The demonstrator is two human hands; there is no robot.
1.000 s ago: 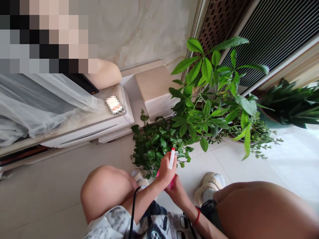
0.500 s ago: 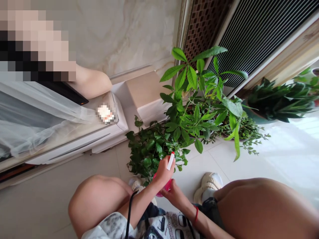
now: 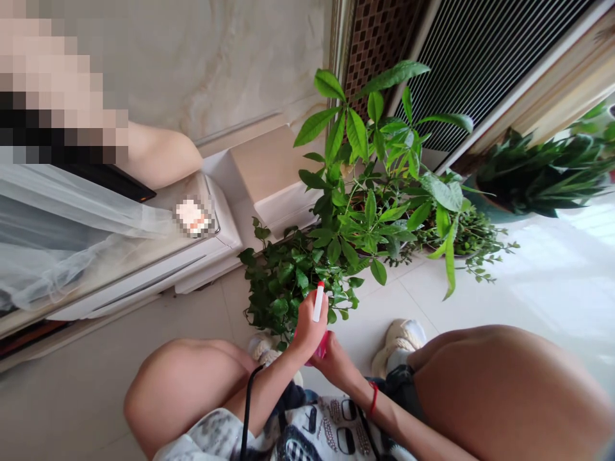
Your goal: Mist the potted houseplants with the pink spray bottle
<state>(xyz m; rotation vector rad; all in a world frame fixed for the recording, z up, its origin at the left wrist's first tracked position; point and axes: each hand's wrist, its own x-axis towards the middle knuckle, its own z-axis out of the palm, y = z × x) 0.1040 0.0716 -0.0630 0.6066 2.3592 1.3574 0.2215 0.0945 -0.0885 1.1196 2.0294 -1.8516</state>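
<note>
A pink spray bottle (image 3: pixel 320 349) with a white and red spray head (image 3: pixel 318 302) is held between my knees, its nozzle end pointing toward the plants. My left hand (image 3: pixel 311 325) is closed around its upper part, just below the head. Lower down, my right hand (image 3: pixel 335 363) grips the side of the bottle; its fingers are partly hidden. Right in front of the nozzle spreads a bushy ivy-like plant (image 3: pixel 283 282) with small dark leaves. Behind it rises a taller plant with long bright green leaves (image 3: pixel 356 133).
Farther right are a low small-leaved plant (image 3: pixel 473 237) and a dark spiky plant in a green pot (image 3: pixel 494 198). A white cabinet (image 3: pixel 225 224) with a sheer curtain (image 3: pixel 86 198) stands on the left, beside a beige box (image 3: pixel 269 169). My shoe (image 3: pixel 401 342) rests on the tiles.
The view has shifted a little, so the plants and furniture sit slightly farther left and mostly higher. Both hands stay on the spray bottle, its head now more upright in the picture.
</note>
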